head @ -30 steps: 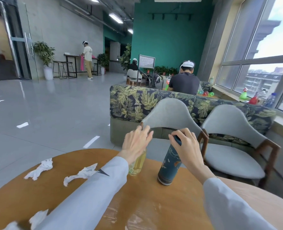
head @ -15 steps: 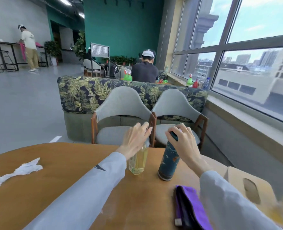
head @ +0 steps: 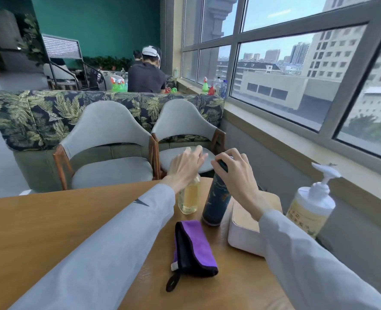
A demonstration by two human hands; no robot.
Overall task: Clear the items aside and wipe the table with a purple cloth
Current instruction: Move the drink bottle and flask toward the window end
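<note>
A folded purple cloth [head: 194,245] with a black edge and loop lies on the round wooden table [head: 51,220], between my two forearms. Just beyond it stand a clear bottle of yellow liquid [head: 189,196] and a dark teal patterned bottle [head: 216,202], side by side. My left hand [head: 186,166] lies over the yellow bottle's top with fingers stretched out, hiding the cap. My right hand [head: 234,173] grips the teal bottle's top from above.
A white tissue box with a wooden lid [head: 243,224] sits under my right wrist. A white pump bottle [head: 312,206] stands at the table's right edge by the window wall. Two grey chairs [head: 109,153] [head: 185,135] stand behind the table.
The view has swung right. Both hands with their bottles now sit at the right side of the table beside the tissue box. The crumpled tissues have left the view; the pump bottle has come in.
</note>
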